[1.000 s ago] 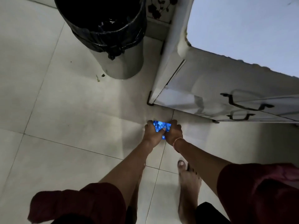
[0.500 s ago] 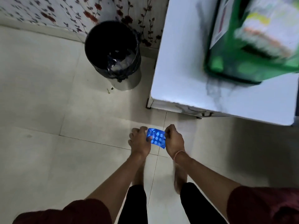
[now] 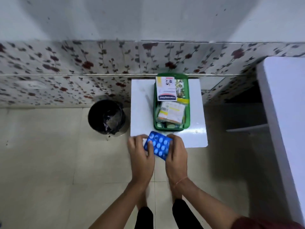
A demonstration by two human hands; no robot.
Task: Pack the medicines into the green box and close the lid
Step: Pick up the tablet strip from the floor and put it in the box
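Holding a blue pill strip [image 3: 158, 146] between them, both hands sit right at the near edge of the small white table [image 3: 140, 103]. The left hand [image 3: 141, 156] has its grip closed on the strip's left edge, thumb lying across the blisters; the right hand [image 3: 176, 156] pinches the right edge, fingers curled around it. The strip is tilted, its long axis running from upper left down to lower right.

And there's the target: the green box [image 3: 188, 113] stands open on the table, straight ahead of the hands and a touch to the right, its near wall just beyond the strip's top corner. Its long axis runs away from the person, toward the flowered wall. Packets [image 3: 170, 113] and a white carton [image 3: 166, 88] already fill much of it, and the carton leans against what may be the raised lid, too blurred to be sure.

The right hand looks marginally nearer, so it's a short forward carry, likely turning the strip to line up with the box. A black bin [image 3: 105, 116] stands left of the table.
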